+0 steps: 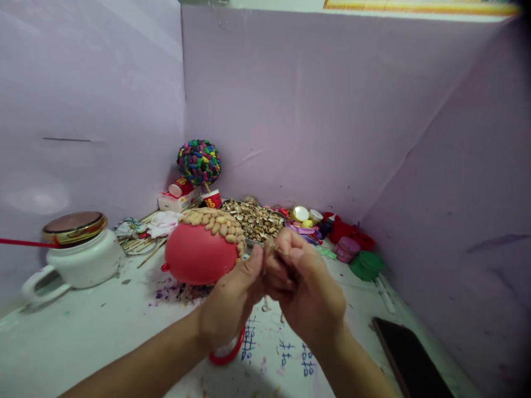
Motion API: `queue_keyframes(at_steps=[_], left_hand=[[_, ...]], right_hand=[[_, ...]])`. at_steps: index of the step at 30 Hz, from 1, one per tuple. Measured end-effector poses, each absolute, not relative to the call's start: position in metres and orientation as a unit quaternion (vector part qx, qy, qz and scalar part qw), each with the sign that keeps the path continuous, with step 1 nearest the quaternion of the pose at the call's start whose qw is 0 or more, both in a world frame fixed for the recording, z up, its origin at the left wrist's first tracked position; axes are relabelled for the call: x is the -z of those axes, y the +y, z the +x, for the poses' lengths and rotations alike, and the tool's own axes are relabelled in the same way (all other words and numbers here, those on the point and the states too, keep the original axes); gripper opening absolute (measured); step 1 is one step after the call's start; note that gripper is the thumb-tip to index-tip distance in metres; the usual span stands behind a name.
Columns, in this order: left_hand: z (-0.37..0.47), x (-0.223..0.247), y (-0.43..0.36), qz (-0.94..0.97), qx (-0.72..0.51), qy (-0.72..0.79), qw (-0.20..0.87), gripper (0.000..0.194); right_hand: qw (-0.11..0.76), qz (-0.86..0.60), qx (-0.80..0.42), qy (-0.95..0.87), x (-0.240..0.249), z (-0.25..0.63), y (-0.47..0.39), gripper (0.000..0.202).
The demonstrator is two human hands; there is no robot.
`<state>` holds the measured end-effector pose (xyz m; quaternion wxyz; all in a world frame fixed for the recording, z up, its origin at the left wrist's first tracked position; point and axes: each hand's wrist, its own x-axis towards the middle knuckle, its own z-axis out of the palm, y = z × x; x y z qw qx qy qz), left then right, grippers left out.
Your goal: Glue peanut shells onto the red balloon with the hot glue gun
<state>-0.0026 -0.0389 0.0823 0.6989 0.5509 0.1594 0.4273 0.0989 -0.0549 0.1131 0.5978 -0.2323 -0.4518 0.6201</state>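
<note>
My left hand and my right hand meet at the middle of the view, raised above the table. Fingers of both are curled in and pressed together; whatever they pinch is too small or hidden to make out. Just behind my left hand rests a red balloon, its knot towards the left. Rows of tan nut shells cover its top and right side. A metal tray heaped with loose nut shells lies beyond the hands. Under my left wrist a red ring-shaped rim shows in part.
At left stands a white mug with a gold-rimmed lid. A multicoloured ball stands on a stick in a red cup at the back. Green and pink tubs sit right, a dark phone nearer. Lilac panels enclose the table.
</note>
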Motion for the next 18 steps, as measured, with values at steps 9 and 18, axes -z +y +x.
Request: queue_keyframes(at_steps=[9, 18], left_hand=[[-0.065, -0.073, -0.043, 0.632, -0.329, 0.341, 0.613, 0.032], [-0.069, -0.103, -0.064, 0.638, -0.397, 0.343, 0.563, 0.035]], right_hand=[[0.484, -0.536, -0.359, -0.590, -0.082, 0.175, -0.045, 0.016], [0.401, -0.613, -0.211, -0.648, -0.034, 0.171, -0.032, 0.009]])
